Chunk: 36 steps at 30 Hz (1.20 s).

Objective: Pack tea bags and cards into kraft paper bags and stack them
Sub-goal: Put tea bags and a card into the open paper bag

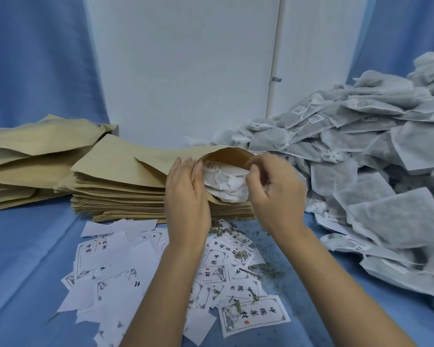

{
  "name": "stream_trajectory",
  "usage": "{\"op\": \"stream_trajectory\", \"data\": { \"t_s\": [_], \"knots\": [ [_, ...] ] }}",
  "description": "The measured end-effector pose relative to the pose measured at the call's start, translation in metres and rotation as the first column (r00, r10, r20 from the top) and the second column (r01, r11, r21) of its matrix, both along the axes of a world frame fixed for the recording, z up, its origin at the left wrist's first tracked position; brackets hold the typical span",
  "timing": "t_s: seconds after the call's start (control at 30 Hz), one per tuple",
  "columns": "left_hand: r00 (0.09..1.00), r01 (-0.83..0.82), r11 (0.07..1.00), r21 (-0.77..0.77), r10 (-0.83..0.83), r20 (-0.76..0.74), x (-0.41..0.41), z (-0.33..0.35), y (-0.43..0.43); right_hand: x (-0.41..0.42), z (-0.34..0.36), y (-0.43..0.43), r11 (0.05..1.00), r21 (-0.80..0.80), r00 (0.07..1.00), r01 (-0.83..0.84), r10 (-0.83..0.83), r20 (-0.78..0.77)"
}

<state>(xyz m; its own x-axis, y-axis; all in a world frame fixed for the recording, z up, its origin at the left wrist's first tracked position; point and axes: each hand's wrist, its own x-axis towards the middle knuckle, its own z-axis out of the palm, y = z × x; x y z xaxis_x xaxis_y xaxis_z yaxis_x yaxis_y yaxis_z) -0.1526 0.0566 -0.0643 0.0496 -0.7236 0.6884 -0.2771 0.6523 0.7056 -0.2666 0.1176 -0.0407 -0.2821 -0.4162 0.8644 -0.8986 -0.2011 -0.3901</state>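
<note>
The person's left hand (186, 194) and right hand (273, 194) hold 1 paper bag (226, 155) open at its mouth, on top of the stack of flat paper bags (120, 191) in the middle of the table (23, 246). The left grip is clamped on the left edge of the mouth, fingers pointing up along the paper. The right grip is pinched together on the right rim, thumb and forefinger on the paper, the other fingers curled. Inside the opened mouth lie white tea bags (226, 186) with their strings showing; how many cannot be told.

A second, looser pile of paper bags (28, 156) lies to the left of the stack, touching it. A large heap of tea bags (361, 151) fills the right side of the table, rising toward the far right. Printed cards (115, 266) are scattered on the blue cloth in front of the stack, under both forearms, some face up and some blank side up. Loose tea crumbs (268, 266) lie among the cards on the right. A white wall (181, 66) stands behind the table.
</note>
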Motion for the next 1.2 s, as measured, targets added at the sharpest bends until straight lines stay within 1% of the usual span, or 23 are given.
{"op": "stream_trajectory", "data": {
  "t_s": [0.03, 0.1, 0.2, 0.3, 0.37, 0.4, 0.5, 0.53, 0.57, 0.6, 0.63, 0.7, 0.73, 0.77, 0.8, 0.87, 0.9, 0.93, 1.0, 1.03, 1.07, 1.13, 1.2],
  "knots": [
    [1.000, 0.003, 1.000, -0.006, -0.003, -0.011, 0.000, 0.000, 0.001, -0.001, 0.000, 0.000, 0.996, 0.080, 0.999, 0.048, -0.048, 0.001],
    [1.000, 0.005, 1.000, -0.027, -0.006, -0.030, 0.000, 0.000, 0.001, -0.002, -0.003, -0.003, 0.967, 0.253, 0.999, -0.017, 0.007, 0.038],
    [0.998, 0.010, 0.998, -0.067, -0.015, -0.061, -0.001, -0.002, 0.002, 0.002, -0.004, -0.011, 0.918, 0.362, 0.986, -0.162, 0.134, 0.100],
    [0.996, 0.001, 0.997, -0.083, -0.008, -0.085, -0.002, -0.003, 0.004, 0.007, 0.001, -0.025, 0.843, 0.500, 0.980, -0.199, 0.180, 0.086],
    [0.996, -0.002, 0.996, -0.090, -0.007, -0.093, -0.004, -0.004, 0.005, 0.010, 0.005, -0.040, 0.779, 0.601, 0.981, -0.178, 0.185, 0.050],
    [0.995, 0.002, 0.996, -0.086, -0.011, -0.100, -0.005, -0.004, 0.006, 0.012, 0.007, -0.048, 0.750, 0.646, 0.984, -0.142, 0.181, 0.006],
    [0.992, 0.013, 0.998, -0.066, -0.022, -0.124, -0.005, -0.004, 0.005, 0.013, 0.013, -0.065, 0.659, 0.751, 0.975, 0.033, 0.143, -0.168],
    [0.991, 0.014, 0.998, -0.060, -0.022, -0.130, -0.005, -0.005, 0.005, 0.012, 0.013, -0.068, 0.640, 0.767, 0.975, 0.039, 0.143, -0.169],
    [0.991, 0.017, 0.999, -0.052, -0.024, -0.134, -0.005, -0.005, 0.005, 0.009, 0.012, -0.068, 0.639, 0.770, 0.982, -0.003, 0.149, -0.119],
    [0.990, 0.022, 0.999, -0.045, -0.028, -0.136, -0.004, -0.005, 0.004, 0.007, 0.010, -0.066, 0.670, 0.741, 0.987, -0.057, 0.150, -0.059],
    [0.990, 0.027, 0.999, -0.045, -0.033, -0.138, -0.003, -0.005, 0.004, 0.005, 0.006, -0.061, 0.745, 0.660, 0.990, -0.095, 0.139, -0.014],
    [0.990, 0.029, 0.998, -0.060, -0.037, -0.137, -0.003, -0.003, 0.004, 0.000, -0.006, -0.048, 0.921, 0.382, 0.998, -0.068, 0.065, 0.022],
    [0.990, 0.025, 0.997, -0.067, -0.034, -0.140, -0.003, -0.003, 0.004, -0.003, -0.014, -0.040, 0.967, 0.252, 0.998, -0.030, 0.016, 0.057],
    [0.988, 0.023, 0.998, -0.066, -0.033, -0.149, -0.003, -0.003, 0.003, -0.007, -0.022, -0.032, 0.988, 0.152, 0.991, -0.002, -0.019, 0.132],
    [0.986, 0.025, 0.998, -0.056, -0.034, -0.162, -0.002, -0.004, 0.002, -0.012, -0.031, -0.025, 0.996, 0.092, 0.972, 0.020, -0.040, 0.230],
    [0.981, 0.039, 0.999, -0.025, -0.043, -0.187, -0.003, -0.005, 0.002, -0.026, -0.046, -0.016, 0.993, 0.070, 0.909, 0.095, -0.115, 0.400],
    [0.980, 0.048, 0.999, -0.018, -0.051, -0.194, -0.004, -0.004, 0.003, -0.034, -0.053, -0.013, 0.983, 0.104, 0.885, 0.151, -0.181, 0.428],
    [0.979, 0.054, 0.998, -0.014, -0.056, -0.198, -0.005, -0.004, 0.005, -0.042, -0.058, -0.011, 0.959, 0.175, 0.880, 0.221, -0.274, 0.387],
    [0.980, 0.057, 0.998, -0.014, -0.059, -0.191, -0.008, -0.003, 0.007, -0.056, -0.068, -0.009, 0.856, 0.330, 0.879, 0.398, -0.459, 0.129],
    [0.981, 0.056, 0.998, -0.017, -0.058, -0.185, -0.009, -0.002, 0.008, -0.061, -0.072, -0.009, 0.802, 0.370, 0.860, 0.469, -0.511, 0.017],
    [0.982, 0.056, 0.998, -0.017, -0.059, -0.180, -0.009, -0.002, 0.009, -0.065, -0.074, -0.007, 0.751, 0.414, 0.837, 0.514, -0.545, -0.050],
    [0.982, 0.054, 0.998, -0.013, -0.055, -0.178, -0.009, -0.003, 0.010, -0.070, -0.079, -0.004, 0.634, 0.554, 0.803, 0.540, -0.585, -0.112],
    [0.983, 0.049, 0.999, -0.008, -0.050, -0.179, -0.009, -0.002, 0.010, -0.074, -0.082, -0.001, 0.513, 0.689, 0.786, 0.512, -0.602, -0.136]
  ]
}}
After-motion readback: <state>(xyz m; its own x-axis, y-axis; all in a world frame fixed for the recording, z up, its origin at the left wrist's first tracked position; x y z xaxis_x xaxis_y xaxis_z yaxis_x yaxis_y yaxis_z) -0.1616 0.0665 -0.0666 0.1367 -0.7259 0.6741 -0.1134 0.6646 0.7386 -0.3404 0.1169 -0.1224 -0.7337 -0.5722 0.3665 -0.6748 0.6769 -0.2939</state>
